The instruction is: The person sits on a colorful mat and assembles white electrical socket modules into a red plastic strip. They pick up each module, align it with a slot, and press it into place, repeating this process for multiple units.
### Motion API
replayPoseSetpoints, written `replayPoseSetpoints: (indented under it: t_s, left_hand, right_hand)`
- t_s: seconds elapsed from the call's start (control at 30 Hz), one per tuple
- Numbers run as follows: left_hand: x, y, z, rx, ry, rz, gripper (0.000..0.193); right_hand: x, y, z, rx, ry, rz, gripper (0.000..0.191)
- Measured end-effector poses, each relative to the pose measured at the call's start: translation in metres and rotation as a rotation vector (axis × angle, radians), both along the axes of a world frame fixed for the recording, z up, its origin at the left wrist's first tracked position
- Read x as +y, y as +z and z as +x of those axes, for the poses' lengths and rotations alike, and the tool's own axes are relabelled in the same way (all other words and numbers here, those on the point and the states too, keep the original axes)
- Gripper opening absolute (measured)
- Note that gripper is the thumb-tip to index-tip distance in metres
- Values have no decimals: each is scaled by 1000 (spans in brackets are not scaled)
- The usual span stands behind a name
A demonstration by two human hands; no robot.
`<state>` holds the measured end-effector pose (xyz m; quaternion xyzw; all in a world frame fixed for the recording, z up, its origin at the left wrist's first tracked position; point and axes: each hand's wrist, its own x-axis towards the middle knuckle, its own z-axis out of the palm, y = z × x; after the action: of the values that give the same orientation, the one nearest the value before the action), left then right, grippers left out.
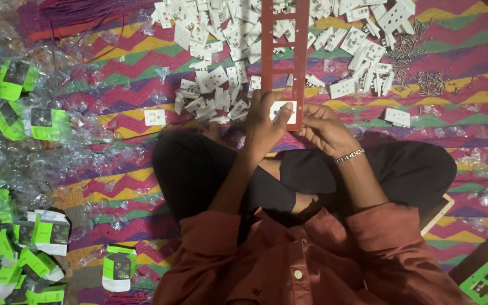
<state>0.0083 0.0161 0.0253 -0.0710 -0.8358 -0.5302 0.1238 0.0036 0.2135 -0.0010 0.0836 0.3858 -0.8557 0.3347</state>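
A white socket module [283, 111] sits in the near end of a long red frame [284, 56], just beyond my crossed legs. My left hand [264, 121] and right hand [324, 129] pinch frame and module together, steadying them. Loose white modules [221, 79] lie heaped on the far zigzag mat [131, 62], within reach.

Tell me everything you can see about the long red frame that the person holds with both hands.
The red frame is a long, flat strip, apparently plastic or painted board, with two side rails joined by cross bars that form square openings. It lies lengthwise away from the person, over a pile of white socket plates on a zigzag mat; its far end leaves the picture. The nearest opening holds a white socket plate. The left hand and right hand grip its near end.
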Motion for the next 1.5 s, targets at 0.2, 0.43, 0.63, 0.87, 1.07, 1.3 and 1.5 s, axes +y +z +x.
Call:
replayPoseSetpoints:
  t_s: [0.2,0.43,0.63,0.87,1.07,1.3,1.5]
  left_hand:
    - [0,-6,-1,5,-5,16,25]
    - [-1,-7,-4,-20,-18,36,28]
    - [0,-7,-5,-96,-11,107,25]
    - [2,-10,-6,-81,5,132,22]
    - [2,-6,-5,-66,-1,106,24]
    - [1,-4,-2,-100,-85,210,23]
    - [-1,-11,-6,2,-103,212,16]
  right_hand:
    - [-2,1,3,0,-39,0,17]
    - [-3,0,5,-34,-82,-88,18]
    - [-6,-3,9,-39,-116,-214,20]
    - [-9,1,7,-17,-127,-108,21]
    - [-10,8,7,-37,-125,-105,21]
    - [-9,6,8,-52,-156,-176,25]
    - [-9,10,7,-65,-172,-103,24]
